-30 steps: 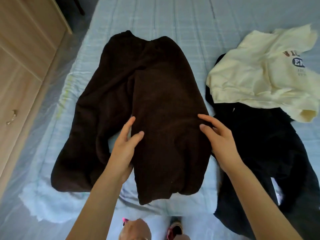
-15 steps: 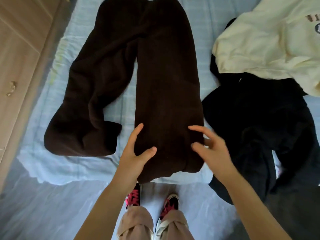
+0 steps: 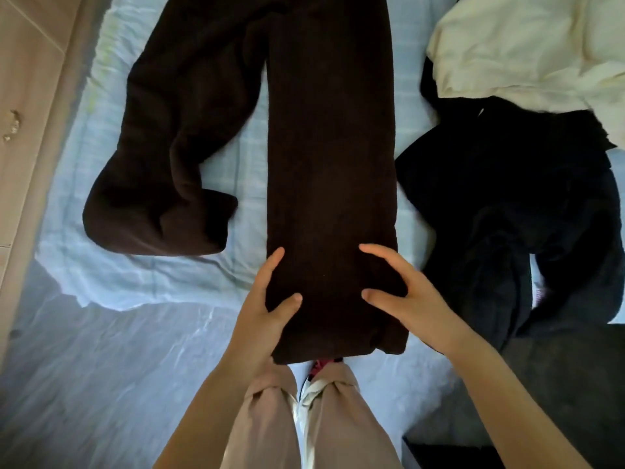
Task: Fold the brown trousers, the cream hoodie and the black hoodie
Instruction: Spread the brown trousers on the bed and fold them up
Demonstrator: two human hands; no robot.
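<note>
The pale blue bed (image 3: pixel 243 157) carries everything. The brown trousers (image 3: pixel 331 147) lie down its middle, one leg straight toward the person and hanging over the near edge, the other splayed left with its cuff crumpled. To the right sits the black hoodie (image 3: pixel 507 198), with the cream hoodie (image 3: pixel 524 45) partly over its far end (both unfolded heaps). At the straight leg's hem the left hand (image 3: pixel 267 309) lies against the left edge, thumb over the cloth, fingers straight. The right hand (image 3: pixel 406 299) rests spread on top, pinching nothing that I can see. I'd call this flattening the first garment; next the splayed leg wants bringing across onto the straight one.
</note>
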